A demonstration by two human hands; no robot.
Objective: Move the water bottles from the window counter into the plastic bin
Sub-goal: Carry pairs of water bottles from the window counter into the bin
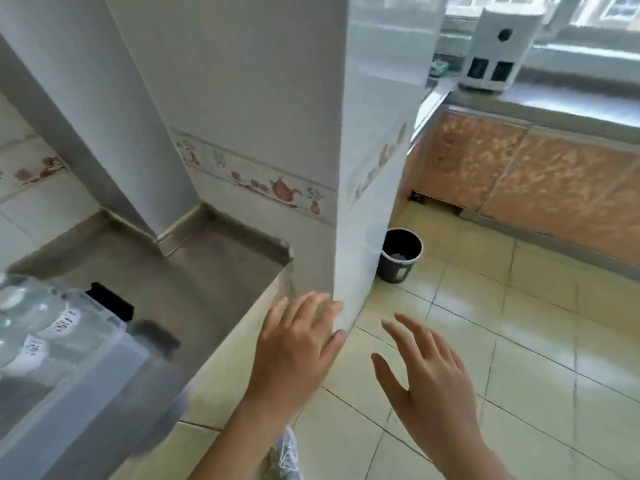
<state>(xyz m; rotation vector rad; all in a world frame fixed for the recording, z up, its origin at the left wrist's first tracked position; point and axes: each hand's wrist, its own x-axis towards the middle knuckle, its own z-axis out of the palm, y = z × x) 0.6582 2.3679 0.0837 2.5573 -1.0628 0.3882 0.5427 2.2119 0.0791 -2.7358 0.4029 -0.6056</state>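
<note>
A clear plastic bin [104,355] stands at the lower left on a grey counter [194,271]. Inside it lie several clear water bottles [31,327] with white labels. My left hand [294,351] is open, fingers spread, close to the corner of a white tiled pillar [367,168]. Just right of it, over the floor, my right hand [429,379] is also open and holds nothing. The window counter [571,102] runs along the upper right, under the window. No bottles show on the part of it in view.
A white boxy appliance [498,46] stands on the window counter. Orange-patterned cabinet doors [540,178] sit below it. A dark waste bin [400,254] stands on the pale tiled floor [519,323] beside the pillar. A black object [110,301] lies behind the plastic bin.
</note>
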